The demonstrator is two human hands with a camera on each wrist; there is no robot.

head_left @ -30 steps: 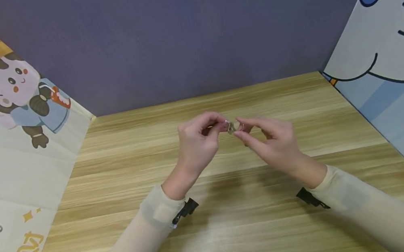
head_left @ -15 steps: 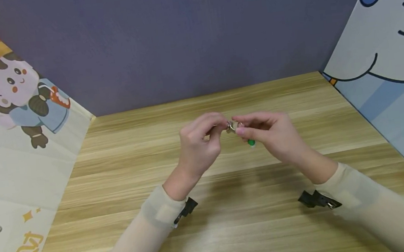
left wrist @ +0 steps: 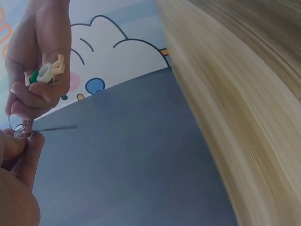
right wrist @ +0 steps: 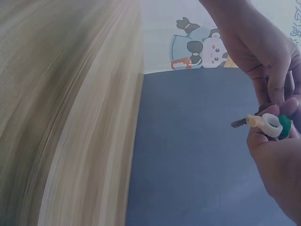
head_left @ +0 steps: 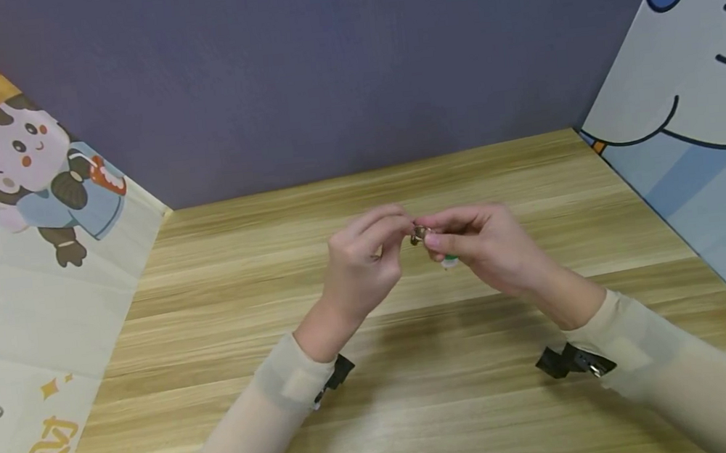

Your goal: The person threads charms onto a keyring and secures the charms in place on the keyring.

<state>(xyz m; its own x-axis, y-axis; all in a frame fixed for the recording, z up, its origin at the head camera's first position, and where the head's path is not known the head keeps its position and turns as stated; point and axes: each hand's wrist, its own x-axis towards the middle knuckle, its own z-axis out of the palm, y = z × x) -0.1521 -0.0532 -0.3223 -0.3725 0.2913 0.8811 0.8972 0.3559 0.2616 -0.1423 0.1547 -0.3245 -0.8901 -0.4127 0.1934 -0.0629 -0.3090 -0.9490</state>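
At the middle of the table, the hands meet round a thin metal key ring (head_left: 421,233). My left hand (head_left: 366,259) pinches at a metal key, whose dark blade (left wrist: 56,128) sticks out past the fingertips in the left wrist view. With thumb and index finger my right hand (head_left: 486,244) pinches the ring. Its other fingers curl round a small green, white and cream figurine charm (right wrist: 271,125), partly hidden in the palm. The key's toothed tip (right wrist: 238,123) shows beyond the charm in the right wrist view. Fingers cover the joint between key and ring.
A wood-grain tabletop (head_left: 420,410) lies below the raised hands. A dark blue-grey panel (head_left: 348,75) closes the back. Printed cartoon panels stand at left (head_left: 34,287) and right (head_left: 707,120). Each wrist carries a black strapped camera.
The right hand has turned and curled its fingers, and the green charm has come into view below it. The hands have moved closer together, the left fingers shifting slightly right over the ring.
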